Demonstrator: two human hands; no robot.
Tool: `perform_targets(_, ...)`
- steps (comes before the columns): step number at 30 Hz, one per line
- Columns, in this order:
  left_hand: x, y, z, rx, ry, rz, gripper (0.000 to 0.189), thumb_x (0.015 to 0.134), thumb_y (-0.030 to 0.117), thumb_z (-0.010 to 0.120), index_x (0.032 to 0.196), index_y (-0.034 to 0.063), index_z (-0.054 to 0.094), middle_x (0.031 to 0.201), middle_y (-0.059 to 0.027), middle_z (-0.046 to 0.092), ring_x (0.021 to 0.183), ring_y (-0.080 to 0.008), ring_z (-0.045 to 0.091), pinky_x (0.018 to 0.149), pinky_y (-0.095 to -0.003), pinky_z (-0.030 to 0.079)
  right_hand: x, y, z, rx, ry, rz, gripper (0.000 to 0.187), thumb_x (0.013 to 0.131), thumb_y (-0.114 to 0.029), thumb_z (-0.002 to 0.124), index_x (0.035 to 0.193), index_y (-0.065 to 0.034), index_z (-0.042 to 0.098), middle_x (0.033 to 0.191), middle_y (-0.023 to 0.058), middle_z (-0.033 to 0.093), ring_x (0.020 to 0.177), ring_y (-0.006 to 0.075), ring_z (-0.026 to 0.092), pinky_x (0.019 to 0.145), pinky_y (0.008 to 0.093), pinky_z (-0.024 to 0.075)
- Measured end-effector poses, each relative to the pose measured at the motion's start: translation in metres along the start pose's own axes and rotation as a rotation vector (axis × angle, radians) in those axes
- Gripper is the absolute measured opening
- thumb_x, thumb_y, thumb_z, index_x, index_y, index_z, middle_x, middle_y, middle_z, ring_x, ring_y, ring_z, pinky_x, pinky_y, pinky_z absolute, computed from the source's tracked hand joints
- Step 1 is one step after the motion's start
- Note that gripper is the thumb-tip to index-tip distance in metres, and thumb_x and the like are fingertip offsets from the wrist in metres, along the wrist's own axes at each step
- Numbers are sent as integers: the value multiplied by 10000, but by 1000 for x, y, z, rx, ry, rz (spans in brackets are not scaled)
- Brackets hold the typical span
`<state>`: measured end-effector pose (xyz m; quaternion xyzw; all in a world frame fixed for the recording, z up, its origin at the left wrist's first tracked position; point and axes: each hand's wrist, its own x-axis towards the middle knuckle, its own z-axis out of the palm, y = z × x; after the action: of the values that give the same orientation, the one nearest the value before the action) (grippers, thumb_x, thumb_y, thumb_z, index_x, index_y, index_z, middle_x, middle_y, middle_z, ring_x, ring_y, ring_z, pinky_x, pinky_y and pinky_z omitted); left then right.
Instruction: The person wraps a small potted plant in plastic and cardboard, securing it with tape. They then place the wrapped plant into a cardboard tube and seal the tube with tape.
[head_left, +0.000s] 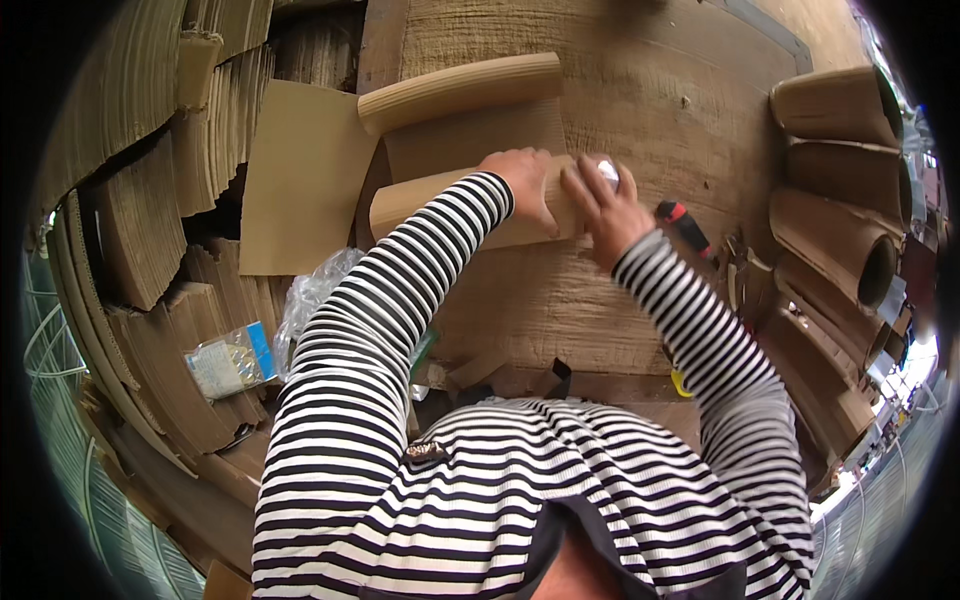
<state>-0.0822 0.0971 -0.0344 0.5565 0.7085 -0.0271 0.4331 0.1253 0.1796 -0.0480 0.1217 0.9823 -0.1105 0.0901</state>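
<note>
A sheet of corrugated cardboard lies on a wooden work surface, its flat part running between two curled ends. The far end forms a loose roll. Over the near cardboard roll my left hand is spread, fingers on the far side and thumb on the near side, gripping it. At that roll's right end is my right hand, slightly blurred. A small shiny object shows between its fingers; its kind is hard to tell. The hands cover part of the roll.
Flat cardboard stacks rise at the left beside a plain cardboard sheet. Clear plastic film lies near my left arm. A red-and-black tool handle and pliers lie right. Several cardboard tubes line the right edge.
</note>
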Motion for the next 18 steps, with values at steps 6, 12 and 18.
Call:
perform_targets(6, 44, -28, -23, -146, -291, 55, 1100, 526, 621, 888, 1347, -40, 576, 1377, -221, 603, 1244, -356, 606, 1040, -408, 502, 27, -11, -30, 39, -180, 238, 891, 793, -190, 777, 1563, -244, 331, 1620, 95, 308, 1391, 521, 358, 1060, 500, 543)
perform_targets(12, 29, -39, -17, -191, 79, 18, 1071, 585, 554, 886, 1404, -36, 527, 1498, -236, 475, 1387, -349, 465, 1143, -410, 401, 90, 6, -60, 33, -494, 227, 1072, 646, -261, 904, 1562, -233, 348, 1568, 100, 397, 1321, 454, 483, 1045, 472, 541)
perform_targets(18, 23, 5, -18, 190, 284, -54, 1156, 609, 567, 891, 1478, -21, 406, 1461, -207, 505, 1373, -332, 475, 1152, -417, 384, 149, 63, -63, 225, -704, 173, 1344, 507, -467, 988, 1613, -194, 275, 1531, 167, 439, 1345, 395, 511, 1100, 486, 505)
